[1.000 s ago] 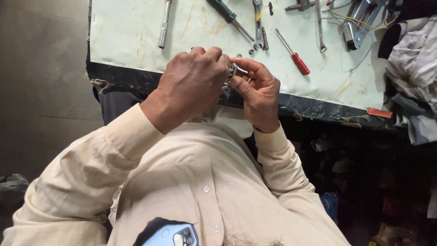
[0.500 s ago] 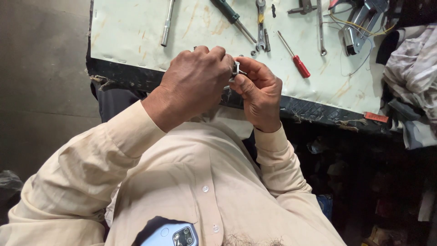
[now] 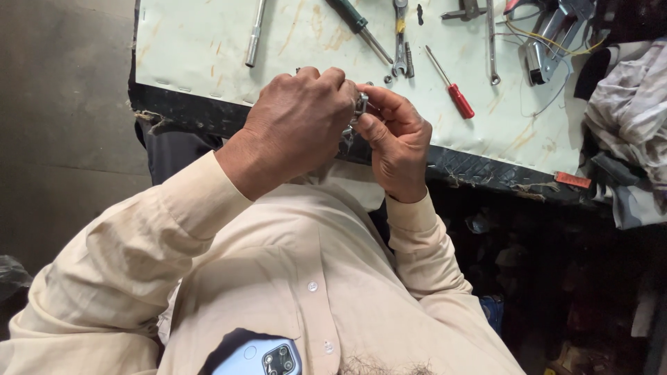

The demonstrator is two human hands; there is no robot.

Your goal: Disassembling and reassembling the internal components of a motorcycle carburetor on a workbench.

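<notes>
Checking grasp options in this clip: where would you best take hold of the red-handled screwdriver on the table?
Grip the red-handled screwdriver by its red handle, from above or its right side. It lies flat and diagonal on the table, with the handle toward the near edge, thicker than the thin shaft and apart from the wrench.

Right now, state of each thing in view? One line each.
left hand: closed around small metal part
right hand: fingers pinching the same part
red-handled screwdriver: lying loose on bench
green-handled screwdriver: lying loose
wrench: lying flat
metal rod: lying flat
phone: tucked in shirt pocket
</notes>
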